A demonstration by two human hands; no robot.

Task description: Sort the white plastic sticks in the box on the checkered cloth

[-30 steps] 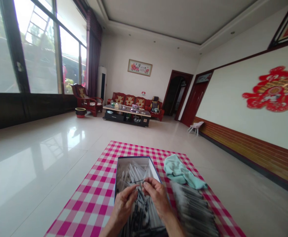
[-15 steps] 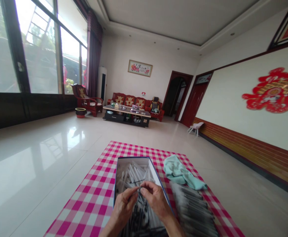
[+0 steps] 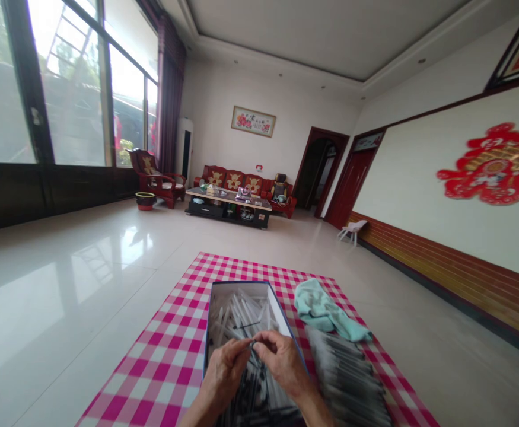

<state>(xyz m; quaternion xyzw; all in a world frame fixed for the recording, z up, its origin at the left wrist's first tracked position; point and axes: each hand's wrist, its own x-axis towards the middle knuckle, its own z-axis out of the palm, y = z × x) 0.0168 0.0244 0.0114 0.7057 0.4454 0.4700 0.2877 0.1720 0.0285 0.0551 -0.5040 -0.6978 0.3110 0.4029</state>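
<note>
Over a shallow box (image 3: pixel 209 326) my left hand (image 3: pixel 224 366) and my right hand (image 3: pixel 281 360) meet, fingertips pinched together. Between them they hold a small dark piece (image 3: pixel 252 344) that looks like a pen part; most of it is hidden by the fingers. Inside the white-walled, blue-edged box lie many clear plastic pen barrels (image 3: pixel 241 309), with thin black pieces (image 3: pixel 251 394) heaped nearer to me. To the right of the box, a blurred stack of clear and black pens (image 3: pixel 350 373) lies in a row.
A mint-green cloth (image 3: pixel 325 308) lies crumpled behind the stacked pens. Everything rests on a table with a pink-and-white checked cover (image 3: pixel 161 344). Farther off stand a low coffee table (image 3: pixel 228 207), a red wooden sofa (image 3: pixel 235 179) and a small white chair (image 3: pixel 353 230).
Both hands have shifted very slightly down toward me, still pinched on the small dark piece. The box, cloth and stacked pens stay where they were.
</note>
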